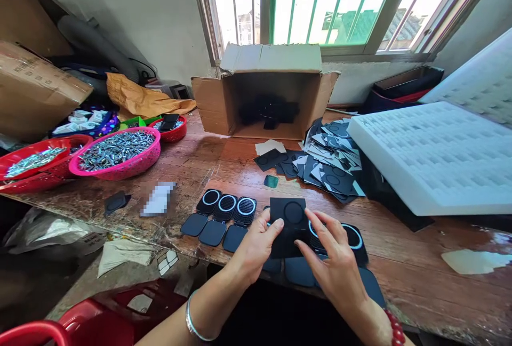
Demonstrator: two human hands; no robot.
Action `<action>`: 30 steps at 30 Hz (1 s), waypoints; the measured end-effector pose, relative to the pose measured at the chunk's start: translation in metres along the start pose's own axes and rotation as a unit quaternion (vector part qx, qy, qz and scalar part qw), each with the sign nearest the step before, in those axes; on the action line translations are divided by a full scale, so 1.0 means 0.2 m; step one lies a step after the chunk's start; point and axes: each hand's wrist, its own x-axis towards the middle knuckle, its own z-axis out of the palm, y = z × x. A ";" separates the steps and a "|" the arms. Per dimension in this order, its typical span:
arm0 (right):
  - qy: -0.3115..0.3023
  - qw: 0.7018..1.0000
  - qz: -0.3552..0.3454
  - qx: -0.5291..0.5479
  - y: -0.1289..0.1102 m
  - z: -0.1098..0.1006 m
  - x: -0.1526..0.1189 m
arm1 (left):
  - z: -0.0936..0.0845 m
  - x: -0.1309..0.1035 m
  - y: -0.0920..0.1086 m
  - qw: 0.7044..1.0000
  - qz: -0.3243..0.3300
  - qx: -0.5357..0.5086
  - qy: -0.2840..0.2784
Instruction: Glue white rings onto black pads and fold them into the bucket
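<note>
My left hand [256,243] pinches the left edge of a black square adhesive sheet [285,236] with a ring outline cut in it, its thumb on the front. At the sheet's right edge, my right hand [336,255] touches it with thumb and forefinger, the fingertips some way apart. Below and behind the sheet lies a row of hinged black pads with light rings. Three of them show fully on the left, such as the ringed pad [228,207] with its flat flap [212,233]. Others, like the ringed pad [354,239] at right, are partly covered by my hands.
An open cardboard box [210,103] holding dark items stands by the window. A heap of black sheets [332,165] lies beside white foam trays [420,154]. Baskets of metal parts, including a pink basket [120,170], stand left. A red chair [96,319] is below the table edge.
</note>
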 end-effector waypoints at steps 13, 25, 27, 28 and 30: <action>0.032 0.975 -0.206 -0.080 -0.02 0.00 -0.01 | 0.00 0.00 0.02 0.996 -0.076 -0.049 0.022; -0.004 0.969 -0.238 -0.057 0.02 -0.07 -0.11 | -0.06 0.05 -0.03 0.978 -0.144 -0.133 0.076; -0.020 0.968 -0.246 -0.049 0.02 -0.09 -0.12 | -0.07 0.06 -0.01 0.976 -0.137 -0.144 0.091; -0.030 0.968 -0.247 -0.042 0.02 -0.09 -0.14 | -0.08 0.07 0.00 0.975 -0.132 -0.149 0.098; -0.045 0.971 -0.233 -0.025 0.01 -0.11 -0.16 | -0.10 0.09 0.02 0.973 -0.124 -0.163 0.110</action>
